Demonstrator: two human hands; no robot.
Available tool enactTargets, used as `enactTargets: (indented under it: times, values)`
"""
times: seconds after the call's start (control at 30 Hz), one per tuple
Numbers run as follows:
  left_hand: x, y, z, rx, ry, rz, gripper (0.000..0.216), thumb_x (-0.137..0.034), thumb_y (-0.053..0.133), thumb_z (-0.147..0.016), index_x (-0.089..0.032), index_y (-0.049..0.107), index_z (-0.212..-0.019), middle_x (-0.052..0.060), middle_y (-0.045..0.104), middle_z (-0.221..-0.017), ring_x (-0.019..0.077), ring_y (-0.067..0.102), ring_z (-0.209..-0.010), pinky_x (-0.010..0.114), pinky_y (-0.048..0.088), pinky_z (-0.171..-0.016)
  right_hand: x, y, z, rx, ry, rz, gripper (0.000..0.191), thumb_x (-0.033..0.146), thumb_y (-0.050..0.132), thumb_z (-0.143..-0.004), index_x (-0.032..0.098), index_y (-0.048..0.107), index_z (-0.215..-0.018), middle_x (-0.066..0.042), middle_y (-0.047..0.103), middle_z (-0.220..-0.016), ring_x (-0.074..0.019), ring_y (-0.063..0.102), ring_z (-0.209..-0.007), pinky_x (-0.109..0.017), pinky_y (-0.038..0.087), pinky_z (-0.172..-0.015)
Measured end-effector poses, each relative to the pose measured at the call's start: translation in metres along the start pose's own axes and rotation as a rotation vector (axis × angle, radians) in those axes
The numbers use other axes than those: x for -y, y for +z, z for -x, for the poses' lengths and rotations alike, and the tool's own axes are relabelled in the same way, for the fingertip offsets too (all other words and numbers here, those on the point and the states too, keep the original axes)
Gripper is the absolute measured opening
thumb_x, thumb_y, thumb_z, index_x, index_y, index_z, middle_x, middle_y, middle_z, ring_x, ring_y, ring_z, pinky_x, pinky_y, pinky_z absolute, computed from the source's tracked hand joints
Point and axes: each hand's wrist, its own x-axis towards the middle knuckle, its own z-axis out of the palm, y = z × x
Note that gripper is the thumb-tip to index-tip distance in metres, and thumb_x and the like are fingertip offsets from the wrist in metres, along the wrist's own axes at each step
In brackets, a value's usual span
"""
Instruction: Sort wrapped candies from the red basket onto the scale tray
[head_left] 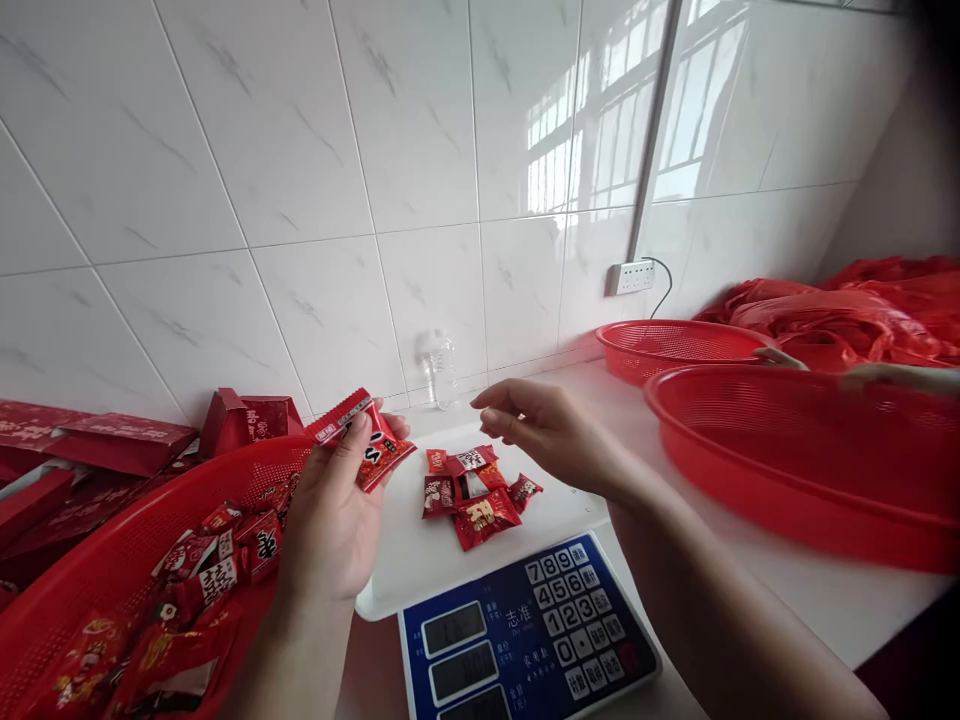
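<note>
My left hand [335, 510] is closed on a few red candy packets [365, 440], held just above the left edge of the scale's white pan [409, 560]. My right hand [544, 428] hovers over the pan with its fingers loosely apart and nothing in them. Under it, a small heap of red wrapped candies [476, 492] lies on the pan. The scale's blue panel [529, 630] with keypad and three dark displays faces me.
A red mesh basket [90, 590] with several wrapped candies sits at the left, with red paper boxes [120, 440] behind it. Two more red baskets [810, 460] stand at the right, before red plastic bags [847, 310]. A clear bottle [441, 368] stands at the tiled wall.
</note>
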Motion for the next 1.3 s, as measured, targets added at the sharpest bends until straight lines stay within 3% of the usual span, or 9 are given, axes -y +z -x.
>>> enactTargets:
  times: [0.17,0.27,0.4,0.47,0.57,0.77,0.9,1.03,1.3]
  values:
    - [-0.005,0.0,0.0,-0.01,0.015,0.041,0.007,-0.026,0.078,-0.08,-0.02,0.078,-0.083,-0.001,0.071,-0.079,0.0116,0.069,-0.078,0.019,0.06,-0.073,-0.011,0.003,0.01,0.336,0.066,0.356,0.035,0.035,0.06,-0.092,0.022,0.066,-0.123,-0.012,0.07,-0.117,-0.0256,0.066,-0.104,-0.044,0.052,-0.091]
    - [-0.008,0.003,0.002,-0.02,0.03,0.056,0.006,-0.025,0.078,-0.079,-0.019,0.077,-0.082,-0.001,0.07,-0.08,0.0114,0.068,-0.079,0.019,0.059,-0.072,-0.019,0.007,0.02,0.534,0.073,0.47,0.061,0.042,0.068,-0.087,0.028,0.051,-0.144,-0.014,0.04,-0.156,-0.0355,0.035,-0.144,-0.055,0.035,-0.112]
    - [-0.009,0.004,0.005,0.004,0.006,0.029,0.01,-0.028,0.079,-0.078,-0.019,0.076,-0.08,0.002,0.07,-0.079,0.0144,0.067,-0.078,0.023,0.059,-0.071,-0.031,0.015,0.025,0.689,0.173,0.481,0.09,0.054,0.072,-0.082,0.032,0.027,-0.157,-0.012,0.005,-0.168,-0.039,-0.002,-0.152,-0.063,0.017,-0.118]
    - [-0.007,0.004,0.006,0.014,-0.02,0.015,0.013,-0.03,0.079,-0.078,-0.018,0.076,-0.081,0.003,0.07,-0.078,0.0158,0.067,-0.078,0.025,0.059,-0.071,-0.036,0.02,0.023,0.693,0.157,0.457,0.087,0.051,0.073,-0.081,0.029,0.033,-0.156,-0.015,0.009,-0.167,-0.0414,0.0,-0.151,-0.064,0.016,-0.118]
    - [-0.002,0.004,0.005,-0.009,-0.073,0.047,0.007,-0.024,0.074,-0.083,-0.017,0.074,-0.083,0.003,0.069,-0.081,0.0141,0.066,-0.08,0.023,0.057,-0.071,-0.044,0.028,0.018,0.619,0.03,0.407,0.059,0.034,0.07,-0.085,0.023,0.056,-0.142,-0.017,0.031,-0.16,-0.0383,0.023,-0.149,-0.057,0.023,-0.119]
    - [0.012,0.005,-0.004,-0.098,-0.455,0.142,0.017,-0.02,0.055,-0.097,-0.017,0.064,-0.083,0.007,0.066,-0.085,0.0173,0.064,-0.083,0.038,0.059,-0.075,-0.051,0.033,0.015,0.417,-0.021,0.349,0.041,0.009,0.061,-0.083,0.021,0.064,-0.123,-0.012,0.062,-0.126,-0.0228,0.062,-0.111,-0.04,0.049,-0.099]
    - [0.019,0.004,-0.008,-0.122,-0.49,0.152,0.016,-0.019,0.053,-0.097,-0.018,0.059,-0.082,0.007,0.064,-0.083,0.018,0.062,-0.081,0.046,0.058,-0.081,-0.058,0.031,0.01,0.263,0.049,0.331,0.032,0.012,0.062,-0.082,0.019,0.065,-0.112,-0.009,0.066,-0.109,-0.0214,0.065,-0.094,-0.038,0.053,-0.086]
    - [0.02,0.003,-0.009,-0.137,-0.471,0.155,0.013,-0.017,0.055,-0.096,-0.018,0.058,-0.084,0.006,0.063,-0.085,0.0177,0.062,-0.084,0.049,0.056,-0.088,-0.064,0.02,0.006,0.211,0.149,0.313,0.037,0.019,0.06,-0.085,0.017,0.06,-0.121,-0.006,0.067,-0.092,-0.0193,0.065,-0.081,-0.033,0.054,-0.071]
    - [0.012,0.003,-0.009,-0.153,-0.421,0.161,0.012,-0.016,0.056,-0.095,-0.018,0.06,-0.084,0.008,0.065,-0.092,0.018,0.063,-0.091,0.046,0.055,-0.094,-0.05,-0.003,0.027,0.414,0.204,0.391,0.044,0.02,0.072,-0.073,0.023,0.069,-0.116,-0.01,0.066,-0.117,-0.0268,0.064,-0.102,-0.037,0.052,-0.083]
